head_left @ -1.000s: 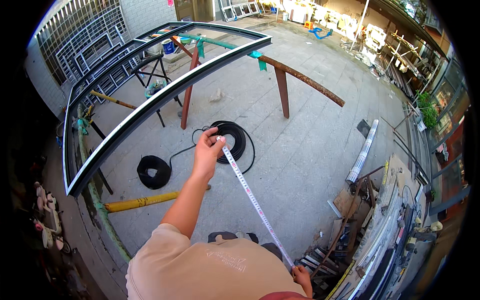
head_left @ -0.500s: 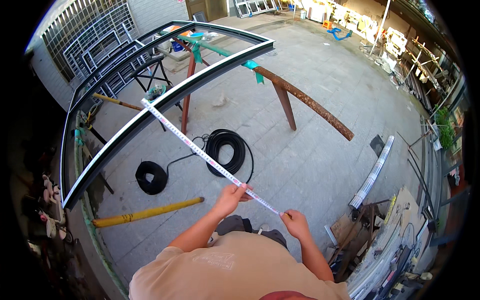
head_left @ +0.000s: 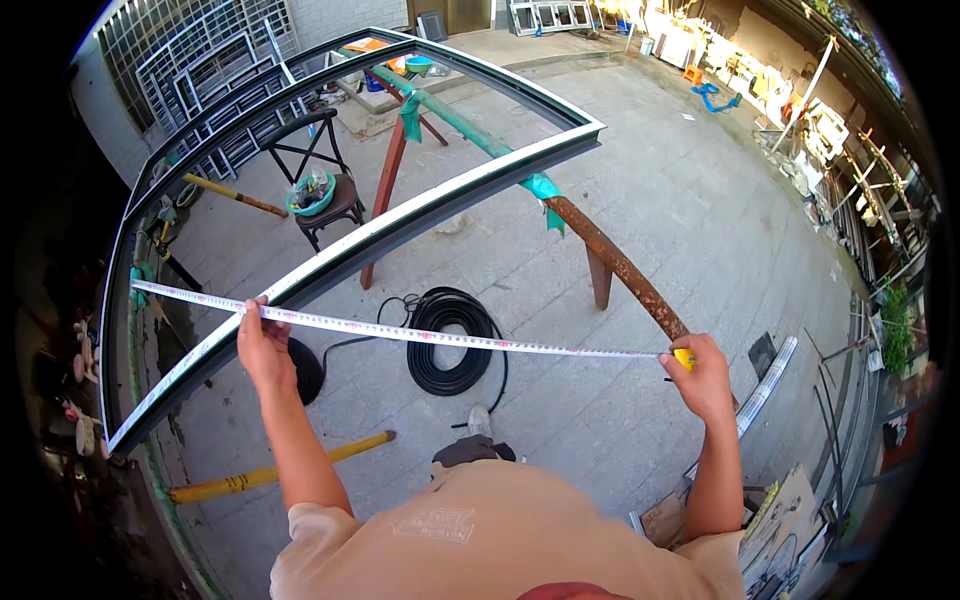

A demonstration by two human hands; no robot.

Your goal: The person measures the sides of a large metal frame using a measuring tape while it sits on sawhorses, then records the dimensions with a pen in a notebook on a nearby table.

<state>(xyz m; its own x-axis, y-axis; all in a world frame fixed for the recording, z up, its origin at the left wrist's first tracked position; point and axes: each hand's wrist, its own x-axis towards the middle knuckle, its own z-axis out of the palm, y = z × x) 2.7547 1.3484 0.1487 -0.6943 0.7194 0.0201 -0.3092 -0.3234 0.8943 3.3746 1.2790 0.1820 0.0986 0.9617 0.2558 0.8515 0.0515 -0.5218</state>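
Observation:
My right hand (head_left: 705,375) grips a yellow tape measure (head_left: 684,359) out to the right. Its long white blade (head_left: 450,340) runs across in front of me to the left, over the near side of a large dark metal frame with a white edge (head_left: 385,216). Fingers of my left hand (head_left: 265,350) pinch the blade close to that side. The blade's free end reaches on past my left hand, over the frame's inner opening. Whether the blade touches the frame, I cannot tell.
The frame rests on a rusty pipe (head_left: 620,258) wrapped with green strips, on red legs (head_left: 388,180). Black coiled hose (head_left: 413,355) and a yellow pole (head_left: 270,479) lie low ahead. A chair (head_left: 345,197) holds a green basin (head_left: 312,197). Wrapped bars (head_left: 768,385) lie right.
My hands have moved far apart, left hand leftward to the frame, right hand rightward with the case. More blade is drawn out, and its free end has shifted left.

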